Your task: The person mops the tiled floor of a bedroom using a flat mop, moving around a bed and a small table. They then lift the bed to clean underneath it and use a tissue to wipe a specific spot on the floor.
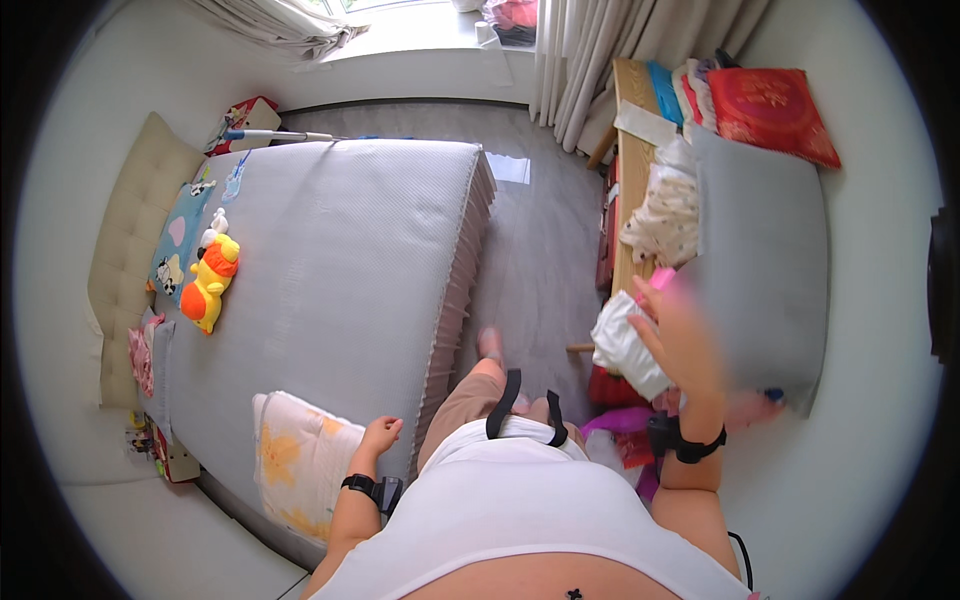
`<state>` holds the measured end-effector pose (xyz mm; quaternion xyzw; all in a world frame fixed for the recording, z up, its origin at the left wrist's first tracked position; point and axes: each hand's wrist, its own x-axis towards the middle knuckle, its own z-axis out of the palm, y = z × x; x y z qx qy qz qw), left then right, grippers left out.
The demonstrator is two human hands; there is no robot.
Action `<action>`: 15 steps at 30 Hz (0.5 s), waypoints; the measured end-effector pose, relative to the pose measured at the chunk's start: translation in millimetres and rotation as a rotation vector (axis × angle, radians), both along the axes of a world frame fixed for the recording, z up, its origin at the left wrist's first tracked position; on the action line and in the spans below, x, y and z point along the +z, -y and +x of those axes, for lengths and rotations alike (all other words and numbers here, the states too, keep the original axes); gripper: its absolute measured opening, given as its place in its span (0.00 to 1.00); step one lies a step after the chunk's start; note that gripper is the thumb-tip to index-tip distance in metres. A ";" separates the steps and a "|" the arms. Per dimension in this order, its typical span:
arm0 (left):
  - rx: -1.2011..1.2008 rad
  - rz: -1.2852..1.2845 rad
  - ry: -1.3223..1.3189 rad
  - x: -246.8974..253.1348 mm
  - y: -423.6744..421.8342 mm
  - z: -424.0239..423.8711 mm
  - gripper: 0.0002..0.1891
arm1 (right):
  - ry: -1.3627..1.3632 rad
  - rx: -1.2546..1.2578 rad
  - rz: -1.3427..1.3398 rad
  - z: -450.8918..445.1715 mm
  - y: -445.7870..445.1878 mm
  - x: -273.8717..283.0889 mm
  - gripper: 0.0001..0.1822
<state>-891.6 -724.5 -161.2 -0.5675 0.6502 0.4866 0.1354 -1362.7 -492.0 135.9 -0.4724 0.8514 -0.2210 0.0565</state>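
My right hand (671, 337) reaches over the wooden bench on the right, its thumb and fingers apart. Just under it is a crumpled white bundle (626, 337), which looks like cloth or soft packaging; whether my fingers touch it I cannot tell. A bright pink item (661, 280) shows beside my fingertips. My left hand (384, 432) hangs near the bed's edge with its fingers loosely curled and nothing visible in them. Close to it, a folded quilt with orange flowers (300, 457) lies on the bed's near corner.
The bed (352, 247) with a grey cover fills the left, bearing a yellow plush toy (211, 281). Along the right wall, the wooden bench (632, 202) carries a large grey cushion (757, 262) and a red pillow (772, 112). Grey floor (532, 247) runs between them; bags (619, 439) lie by my right side.
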 end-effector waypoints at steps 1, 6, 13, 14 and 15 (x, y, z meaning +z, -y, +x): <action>-0.009 0.003 0.000 -10.9 9.9 -11.0 0.22 | 0.196 -0.017 -0.089 -11.7 21.3 -0.4 0.23; 0.303 0.225 0.062 -63.5 90.6 -69.9 0.18 | 0.296 0.090 -0.038 -92.4 119.8 -25.2 0.25; 0.283 0.223 0.061 -84.2 249.7 -218.8 0.13 | 0.214 -0.164 0.195 -211.3 191.6 -41.5 0.26; 0.233 0.141 -0.033 -78.8 276.2 -248.8 0.14 | 0.156 -0.129 0.164 -227.8 198.7 -40.1 0.26; 0.250 0.092 -0.134 -71.5 303.8 -283.0 0.16 | 0.100 -0.096 0.131 -242.5 208.8 -40.4 0.26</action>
